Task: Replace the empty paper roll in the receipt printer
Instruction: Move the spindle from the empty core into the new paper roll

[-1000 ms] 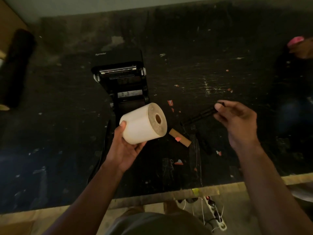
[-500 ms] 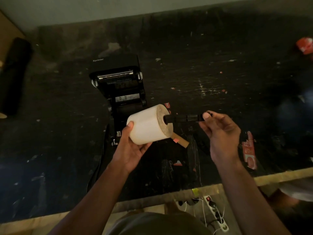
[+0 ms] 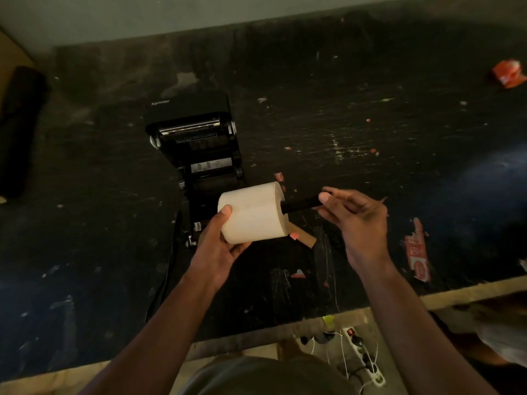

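Left hand grips the white cylindrical paper roll above the black bench's front edge, just before the open black plastic receipt printer. Right hand pinches a black plastic spindle (1 end inside the roll's core).

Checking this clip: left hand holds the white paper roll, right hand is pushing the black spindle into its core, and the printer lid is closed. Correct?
Not quite. The head view shows the printer lid open. The rest holds: left hand grips the white paper roll, right hand holds the black spindle at its core.
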Demonstrator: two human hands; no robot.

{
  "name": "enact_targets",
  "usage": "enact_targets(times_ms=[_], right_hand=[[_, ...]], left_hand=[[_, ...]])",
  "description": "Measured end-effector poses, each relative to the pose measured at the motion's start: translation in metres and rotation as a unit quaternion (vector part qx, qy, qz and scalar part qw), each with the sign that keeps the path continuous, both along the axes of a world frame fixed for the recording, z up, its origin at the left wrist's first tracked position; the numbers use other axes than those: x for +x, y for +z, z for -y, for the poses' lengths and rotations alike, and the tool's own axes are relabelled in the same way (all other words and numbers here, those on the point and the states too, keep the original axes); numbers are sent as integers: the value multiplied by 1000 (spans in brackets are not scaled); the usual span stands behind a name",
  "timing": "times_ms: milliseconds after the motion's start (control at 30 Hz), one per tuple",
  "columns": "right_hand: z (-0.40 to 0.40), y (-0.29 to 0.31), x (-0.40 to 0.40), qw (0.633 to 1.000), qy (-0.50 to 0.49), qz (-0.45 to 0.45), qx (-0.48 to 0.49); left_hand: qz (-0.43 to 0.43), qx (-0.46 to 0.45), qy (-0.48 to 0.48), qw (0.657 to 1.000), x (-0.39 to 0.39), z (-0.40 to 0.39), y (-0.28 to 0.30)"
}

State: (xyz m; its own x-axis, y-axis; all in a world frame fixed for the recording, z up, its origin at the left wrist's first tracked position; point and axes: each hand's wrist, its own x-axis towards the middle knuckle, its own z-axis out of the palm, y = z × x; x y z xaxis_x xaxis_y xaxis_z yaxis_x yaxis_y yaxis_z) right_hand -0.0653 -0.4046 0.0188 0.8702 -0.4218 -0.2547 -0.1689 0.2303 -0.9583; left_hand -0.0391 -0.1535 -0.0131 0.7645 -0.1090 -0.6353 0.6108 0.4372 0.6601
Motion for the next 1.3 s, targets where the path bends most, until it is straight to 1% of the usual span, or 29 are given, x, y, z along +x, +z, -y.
enact_targets(times_ms=[133, 200, 300, 400, 467, 500, 533, 567, 600, 633, 700, 733, 800, 900, 1100, 1167, 1200, 1233, 1300], right_hand=[[-19, -12, 1, 999, 43, -31, -11], [-26, -19, 0, 998, 45, -41, -27], [-32, -26, 1, 998, 49, -33, -39], [-34, -30, 1, 995, 73, -16, -60], [-25, -34, 2, 994, 69, -10, -89], [-15, -38, 3, 990, 46, -24, -131], [-2, -45, 3, 978, 21, -55, -198], [13, -54, 2, 955, 9, -101, -278], [28, -65, 0, 924, 16, -158, -349], [40, -78, -3, 891, 40, -218, -396], [54, -103, -11, 840, 115, -307, -432], [56, -113, -15, 822, 153, -327, -441], [53, -128, -19, 798, 199, -328, -465], [47, -146, -16, 778, 184, -293, -524], [49, -155, -4, 796, 141, -270, -523], [50, -148, -7, 810, 119, -266, -508], [50, -142, -8, 831, 99, -247, -488], [48, -132, -7, 863, 73, -215, -452], [40, -103, -4, 931, 26, -121, -343]], left_hand=[[-2, 5, 4, 1000, -2, 9, 3], [2, 9, -4, 1000, -3, 15, 5], [5, 23, -11, 1000, -3, 19, 9], [4, 23, -5, 1000, -2, 16, 10], [4, 20, -2, 1000, -2, 12, 8], [2, 18, 0, 1000, -2, 10, 7], [0, 15, 3, 1000, -3, 9, 5], [-1, 12, 5, 1000, -3, 6, 3], [-1, 9, 8, 1000, -4, 4, 2], [-2, 6, 10, 1000, -5, 2, 0], [-2, -3, 16, 1000, -5, 0, -1], [0, -7, 18, 1000, -5, -1, -2], [6, -12, 20, 1000, -5, -3, -4], [17, -9, 21, 1000, -5, -3, -5], [14, -10, 23, 1000, -5, 1, -1], [16, -14, 17, 1000, -6, 1, -1], [18, -16, 13, 1000, -6, 1, -2], [20, -18, 9, 1000, -6, 1, -3], [21, -21, 4, 1000, -6, 1, -6]])
